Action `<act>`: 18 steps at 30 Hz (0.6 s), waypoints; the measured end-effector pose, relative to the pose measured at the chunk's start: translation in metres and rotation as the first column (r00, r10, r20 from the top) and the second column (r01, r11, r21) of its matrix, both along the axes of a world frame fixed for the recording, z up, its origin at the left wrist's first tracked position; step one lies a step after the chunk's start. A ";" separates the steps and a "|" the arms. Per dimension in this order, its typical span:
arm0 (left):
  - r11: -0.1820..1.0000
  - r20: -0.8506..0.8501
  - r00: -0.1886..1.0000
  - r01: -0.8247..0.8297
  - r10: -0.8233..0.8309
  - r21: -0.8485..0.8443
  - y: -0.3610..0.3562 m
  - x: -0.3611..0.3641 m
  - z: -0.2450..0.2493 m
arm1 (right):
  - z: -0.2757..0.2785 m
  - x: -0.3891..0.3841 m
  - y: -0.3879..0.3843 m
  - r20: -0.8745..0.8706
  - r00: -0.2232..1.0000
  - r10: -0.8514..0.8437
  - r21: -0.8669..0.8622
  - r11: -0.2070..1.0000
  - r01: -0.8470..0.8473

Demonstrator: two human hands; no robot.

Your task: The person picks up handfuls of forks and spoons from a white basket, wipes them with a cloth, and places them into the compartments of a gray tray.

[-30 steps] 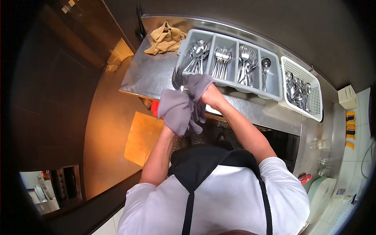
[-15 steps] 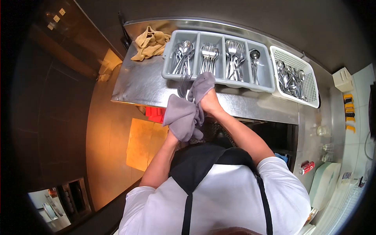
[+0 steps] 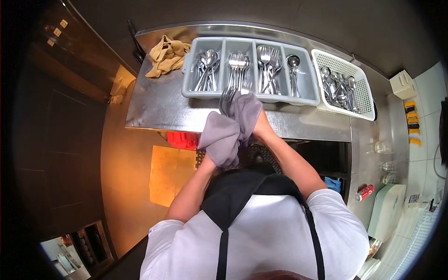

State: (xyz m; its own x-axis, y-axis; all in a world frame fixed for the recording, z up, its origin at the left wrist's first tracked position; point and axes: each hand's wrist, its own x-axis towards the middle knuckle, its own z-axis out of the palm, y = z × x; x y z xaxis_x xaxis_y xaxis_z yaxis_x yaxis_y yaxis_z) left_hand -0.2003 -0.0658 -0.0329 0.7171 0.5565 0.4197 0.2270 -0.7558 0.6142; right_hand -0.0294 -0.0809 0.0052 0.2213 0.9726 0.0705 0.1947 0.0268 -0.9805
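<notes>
My left hand (image 3: 213,158) is almost wholly covered by a purple-grey cloth (image 3: 220,139). Metal forks (image 3: 227,100) stick up out of the cloth, tines upward, their handles hidden in the folds. My left hand grips them through the cloth. Closed on the cloth's other end is my right hand (image 3: 263,126), pressed close beside the forks; its fingers are mostly hidden. Just beyond my hands lies a grey cutlery tray (image 3: 205,94) with compartments of spoons (image 3: 207,67), forks (image 3: 267,67) and a few round-bowled ladles or spoons (image 3: 293,70).
A white perforated basket (image 3: 367,91) of mixed cutlery stands right of the tray. A tan cloth (image 3: 167,56) lies on the steel counter (image 3: 156,109) at left. At right are glasses (image 3: 383,147), a red can (image 3: 365,192) and a white-green board (image 3: 387,210).
The forks and cloth have shifted slightly to the right, and the tines show more plainly. My right hand has moved slightly right and down. The whole view has shifted a little.
</notes>
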 end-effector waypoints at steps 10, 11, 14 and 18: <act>0.921 -0.094 0.990 -0.062 0.106 0.384 0.017 -0.004 0.000 | -0.001 0.013 0.029 0.955 0.264 0.138 -0.082 0.974 -0.212; 0.864 -0.100 0.985 -0.074 0.142 0.497 0.018 -0.006 -0.011 | 0.004 0.016 0.032 0.975 -0.142 0.170 -0.190 0.973 -0.135; 0.939 -0.130 0.961 -0.203 0.246 0.279 0.013 -0.003 0.030 | 0.055 0.003 0.028 0.886 0.321 0.335 -0.305 0.942 -0.141; 0.925 0.016 1.000 -0.013 0.021 -0.381 0.014 0.002 0.021 | -0.023 -0.009 0.024 0.514 0.856 -0.057 0.239 0.968 -0.079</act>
